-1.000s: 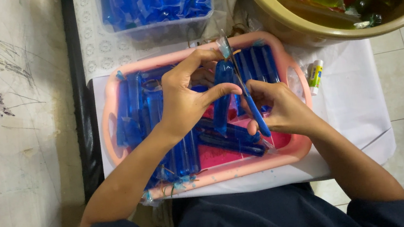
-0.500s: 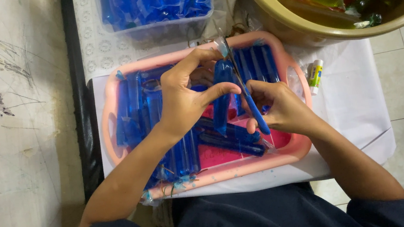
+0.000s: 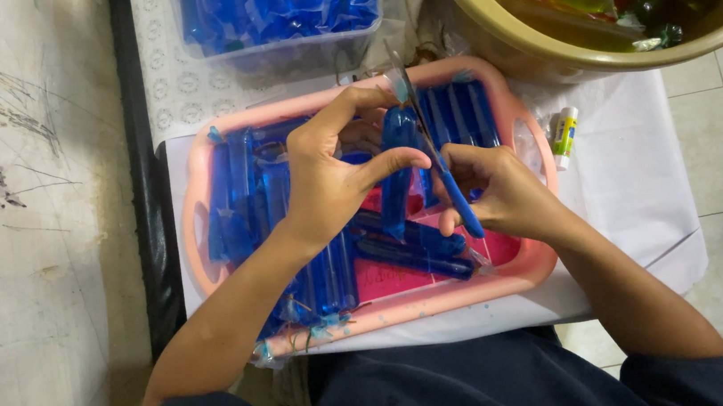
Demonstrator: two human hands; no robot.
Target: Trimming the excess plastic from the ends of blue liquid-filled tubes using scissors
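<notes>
Far left: scratched pale floor (image 3: 14,221), then a dark strip along the edge of the worktop (image 3: 639,201), which is covered in white sheeting. On it sits a pink plastic basket (image 3: 191,239) filled with long blue liquid-filled tube bags (image 3: 240,198) lying side by side. Behind it, at the top edge, is a clear tub (image 3: 292,49) packed with more blue tubes. Left hand (image 3: 332,175) is over the middle of the basket, grip closed: thumb and fingers pinch the top end of one blue tube bag (image 3: 395,168), which hangs roughly upright above the basket's pink bottom. Just right of it, right hand (image 3: 504,192) has its grip closed around blue-handled scissors (image 3: 437,159); the blades point up and away, meeting the knotted top of the held tube near the left fingertips. More loose blue tubes lie beneath both hands. Right of the basket: a small white bottle (image 3: 564,132) on the sheeting. Top right: a large tan basin (image 3: 542,45) holding green and dark tube bags. Tiled floor at far right.
</notes>
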